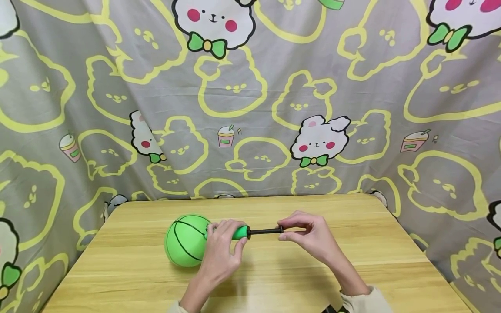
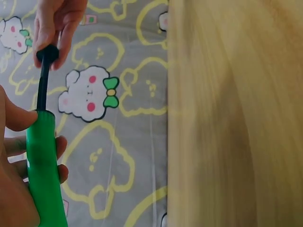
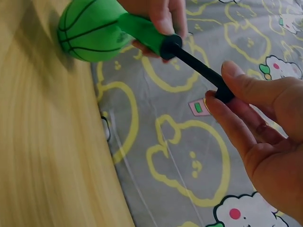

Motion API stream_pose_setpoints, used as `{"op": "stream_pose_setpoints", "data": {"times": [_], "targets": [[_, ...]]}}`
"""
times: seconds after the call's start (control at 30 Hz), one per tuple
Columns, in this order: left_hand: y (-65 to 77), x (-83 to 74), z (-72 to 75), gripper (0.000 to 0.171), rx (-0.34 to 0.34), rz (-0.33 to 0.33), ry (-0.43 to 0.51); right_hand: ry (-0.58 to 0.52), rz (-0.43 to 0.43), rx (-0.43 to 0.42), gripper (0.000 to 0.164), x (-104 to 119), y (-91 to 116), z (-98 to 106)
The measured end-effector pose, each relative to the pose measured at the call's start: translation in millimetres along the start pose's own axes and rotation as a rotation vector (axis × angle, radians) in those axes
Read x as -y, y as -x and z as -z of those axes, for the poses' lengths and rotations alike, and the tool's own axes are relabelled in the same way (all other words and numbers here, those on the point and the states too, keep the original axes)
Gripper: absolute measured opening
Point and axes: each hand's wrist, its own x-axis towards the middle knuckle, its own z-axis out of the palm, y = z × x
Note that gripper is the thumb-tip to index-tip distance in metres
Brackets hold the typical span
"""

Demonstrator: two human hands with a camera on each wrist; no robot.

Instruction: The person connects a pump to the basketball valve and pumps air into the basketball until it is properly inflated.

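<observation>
A green ball [image 1: 184, 243] with black seam lines is at the left of the wooden table. Against its right side stands the green barrel of a hand pump [image 1: 240, 233], lying roughly level. My left hand [image 1: 223, 252] grips that barrel, fingers over the top and thumb on the near side. Out of the barrel's right end comes a black rod [image 1: 266, 231], drawn well out. My right hand [image 1: 309, 234] pinches the black knob at the rod's end between thumb and fingers, as the right wrist view also shows. The joint between pump and ball is hidden by my left hand.
The light wooden table [image 1: 313, 278] reaches back to a grey curtain [image 1: 250, 100] printed with yellow outlines and white cartoon animals, which hangs behind and along both sides. A small black object [image 1: 330, 309] shows at the bottom edge near my right sleeve.
</observation>
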Motion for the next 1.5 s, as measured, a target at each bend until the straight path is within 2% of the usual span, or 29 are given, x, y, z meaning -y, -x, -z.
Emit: {"op": "stream_pose_setpoints", "data": {"times": [0.37,0.5,0.63,0.8,0.9,1.07,1.3,1.5], "targets": [[2.0,-7.2,-5.6,0.027,0.024,-0.008,0.040,0.003,0.030,-0.033,0.024,-7.5,-0.2,-27.9],[4.2,-7.9,-8.1,0.027,0.046,-0.014,0.024,0.031,0.045,-0.039,0.024,-12.8,1.5,-39.9],[5.2,-7.4,-8.1,0.027,0.071,-0.012,0.023,0.034,0.040,-0.029,0.024,-13.2,3.2,-43.0],[3.8,-5.1,-5.5,0.026,0.086,-0.019,0.059,-0.011,0.003,0.042,0.022,-7.2,2.0,-33.9],[3.0,-2.9,-3.7,0.026,0.078,-0.009,0.058,-0.017,0.014,0.087,0.021,-5.1,1.0,-24.9],[0.6,1.0,1.0,0.026,0.066,0.015,0.054,-0.009,0.046,0.112,0.023,0.7,0.8,-3.2],[-2.2,7.4,6.7,0.025,0.029,0.015,0.022,0.009,0.071,0.124,0.024,6.9,2.0,26.1],[-1.5,8.3,8.0,0.026,0.024,0.026,0.024,0.008,0.073,0.121,0.024,8.2,3.4,33.9]]}}
